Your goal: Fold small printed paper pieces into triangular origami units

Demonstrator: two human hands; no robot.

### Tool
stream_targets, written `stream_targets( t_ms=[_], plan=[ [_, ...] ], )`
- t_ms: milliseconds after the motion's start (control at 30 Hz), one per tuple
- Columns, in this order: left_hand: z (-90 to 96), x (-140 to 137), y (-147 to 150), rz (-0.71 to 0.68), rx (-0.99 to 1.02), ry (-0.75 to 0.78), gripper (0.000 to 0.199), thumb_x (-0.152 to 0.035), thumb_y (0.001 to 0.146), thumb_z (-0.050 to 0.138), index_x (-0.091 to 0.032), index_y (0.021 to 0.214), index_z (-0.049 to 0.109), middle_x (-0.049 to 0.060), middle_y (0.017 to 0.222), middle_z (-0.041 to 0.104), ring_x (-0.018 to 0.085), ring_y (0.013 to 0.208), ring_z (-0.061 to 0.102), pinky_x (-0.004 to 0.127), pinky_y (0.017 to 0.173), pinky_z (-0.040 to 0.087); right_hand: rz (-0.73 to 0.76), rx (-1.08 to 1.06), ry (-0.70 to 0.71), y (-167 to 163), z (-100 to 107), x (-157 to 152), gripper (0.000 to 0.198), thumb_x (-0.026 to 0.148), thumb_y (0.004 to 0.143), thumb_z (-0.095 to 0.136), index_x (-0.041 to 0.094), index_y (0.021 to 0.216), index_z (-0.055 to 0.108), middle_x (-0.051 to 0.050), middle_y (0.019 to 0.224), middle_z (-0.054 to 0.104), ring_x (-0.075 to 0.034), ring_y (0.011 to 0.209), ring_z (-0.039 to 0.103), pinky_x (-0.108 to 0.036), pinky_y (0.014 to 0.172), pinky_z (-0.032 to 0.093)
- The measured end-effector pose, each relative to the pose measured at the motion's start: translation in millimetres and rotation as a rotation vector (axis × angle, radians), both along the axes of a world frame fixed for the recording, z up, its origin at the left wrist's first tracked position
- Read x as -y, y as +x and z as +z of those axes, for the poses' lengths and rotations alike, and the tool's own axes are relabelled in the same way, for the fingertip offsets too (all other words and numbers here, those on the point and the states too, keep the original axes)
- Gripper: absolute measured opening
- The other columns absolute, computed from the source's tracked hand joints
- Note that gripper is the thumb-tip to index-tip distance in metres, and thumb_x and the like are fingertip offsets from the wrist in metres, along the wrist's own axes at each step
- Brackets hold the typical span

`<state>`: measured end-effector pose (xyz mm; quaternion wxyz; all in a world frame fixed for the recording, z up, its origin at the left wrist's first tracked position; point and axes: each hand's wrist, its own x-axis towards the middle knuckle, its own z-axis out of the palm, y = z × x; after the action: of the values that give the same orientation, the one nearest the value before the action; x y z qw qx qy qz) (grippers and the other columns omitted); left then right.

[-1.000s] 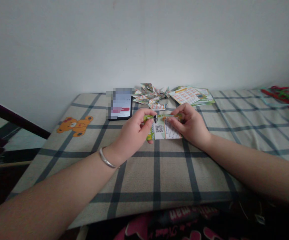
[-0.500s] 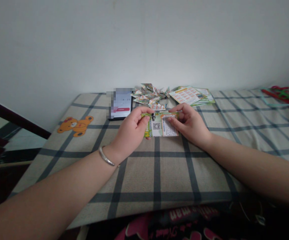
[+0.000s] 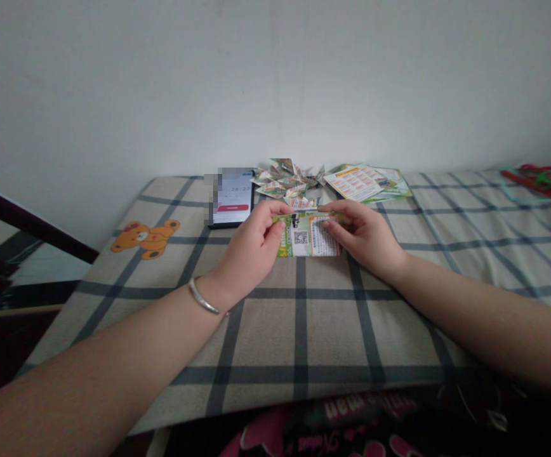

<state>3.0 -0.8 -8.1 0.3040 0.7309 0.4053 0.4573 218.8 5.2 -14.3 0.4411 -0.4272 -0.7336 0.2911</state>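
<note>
Both hands (image 3: pixel 251 244) pinch a printed paper (image 3: pixel 300 237), partly covering its ends; its small print (image 3: pixel 324 245) is illegible.

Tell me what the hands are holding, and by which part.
A printed paper: the left hand grips it at its left end, and the right hand at its right end.

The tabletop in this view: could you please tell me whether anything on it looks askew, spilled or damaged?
Nothing looks spilled, and the held paper shows no visible tear. The flat sheets at the back lie askew, overlapping at different angles; the reddish bundle at far right looks tangled.
</note>
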Motion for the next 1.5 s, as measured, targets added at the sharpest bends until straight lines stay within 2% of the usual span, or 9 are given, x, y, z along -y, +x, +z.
stream_targets(
  t_ms=[100,233,367,633,767,933,1100,1167,1500],
  plan=[
    [2.5,1.7,0.8,-0.014,0.043,-0.005,0.019,-0.015,0.091,0.045,-0.019,0.107,0.054,0.002,0.096,0.064,0.012,0.081,0.062,0.023,0.068,0.05,-0.021,0.007,0.011,0.0,0.4,0.0,0.023,0.038,0.088,0.061,0.024,0.107,0.061,0.0,0.077,0.062,-0.012,0.058,0.052,-0.025,0.048,0.037],
    [5.5,4.2,2.3,-0.032,0.092,-0.097,0.015,-0.019,0.09,0.05,-0.019,0.104,0.055,0.002,0.087,0.066,0.013,0.076,0.065,0.023,0.063,0.051,-0.004,-0.069,-0.025,-3.2,3.9,1.7,0.019,0.037,0.087,0.061,0.024,0.101,0.059,0.0,0.076,0.062,-0.012,0.059,0.053,-0.025,0.049,0.039],
    [6.0,4.7,2.9,-0.038,0.104,-0.127,0.015,-0.02,0.088,0.055,-0.018,0.103,0.057,0.002,0.088,0.069,0.014,0.077,0.067,0.024,0.064,0.053,-0.024,-0.119,-0.054,-5.8,6.1,2.5,0.017,0.036,0.086,0.062,0.024,0.097,0.056,0.003,0.066,0.055,-0.011,0.053,0.048,-0.024,0.046,0.036],
    [6.3,1.1,0.4,0.001,0.039,-0.136,0.013,-0.021,0.087,0.059,-0.015,0.098,0.059,0.004,0.09,0.072,0.013,0.076,0.068,0.025,0.066,0.055,-0.094,0.012,0.015,-3.8,4.4,1.4,0.015,0.032,0.088,0.059,0.022,0.1,0.057,0.006,0.059,0.041,-0.01,0.049,0.037,-0.024,0.044,0.028],
    [4.4,-4.0,-6.0,0.028,-0.112,-0.066,0.01,-0.023,0.087,0.059,-0.017,0.094,0.063,0.003,0.089,0.072,0.014,0.078,0.067,0.027,0.069,0.054,-0.119,0.151,0.035,-1.4,6.5,2.4,0.019,0.03,0.088,0.058,0.02,0.104,0.061,0.004,0.063,0.051,-0.01,0.052,0.042,-0.023,0.046,0.031],
    [8.5,-4.5,-10.3,0.085,-0.435,0.076,0.007,-0.022,0.088,0.06,-0.019,0.09,0.066,0.0,0.084,0.071,0.013,0.074,0.064,0.027,0.066,0.048,-0.162,0.4,0.077,1.1,11.8,3.1,0.02,0.029,0.086,0.059,0.019,0.102,0.067,0.003,0.06,0.052,-0.01,0.054,0.045,-0.024,0.05,0.033],
    [10.7,-4.7,-10.6,0.134,-0.691,0.265,0.007,-0.025,0.087,0.064,-0.02,0.087,0.069,0.002,0.082,0.07,0.02,0.082,0.058,0.033,0.074,0.044,-0.168,0.57,0.057,0.4,14.1,1.8,0.022,0.031,0.086,0.059,0.022,0.104,0.068,0.002,0.067,0.059,-0.011,0.058,0.05,-0.024,0.052,0.032],
    [10.7,-5.3,-10.7,0.139,-0.739,0.327,0.008,-0.025,0.087,0.064,-0.021,0.088,0.07,0.002,0.08,0.069,0.021,0.084,0.056,0.034,0.076,0.043,-0.164,0.622,0.047,-0.5,14.6,1.5,0.022,0.031,0.086,0.059,0.023,0.104,0.068,0.002,0.069,0.061,-0.012,0.059,0.051,-0.024,0.052,0.031],
    [13.1,-3.6,-8.4,0.118,-0.838,0.376,0.007,-0.023,0.087,0.063,-0.018,0.088,0.068,0.003,0.087,0.07,0.022,0.087,0.054,0.035,0.08,0.042,-0.169,0.722,0.036,-3.2,17.9,2.4,0.02,0.033,0.086,0.057,0.025,0.102,0.068,0.001,0.069,0.063,-0.012,0.059,0.052,-0.025,0.052,0.028]
  ],
)
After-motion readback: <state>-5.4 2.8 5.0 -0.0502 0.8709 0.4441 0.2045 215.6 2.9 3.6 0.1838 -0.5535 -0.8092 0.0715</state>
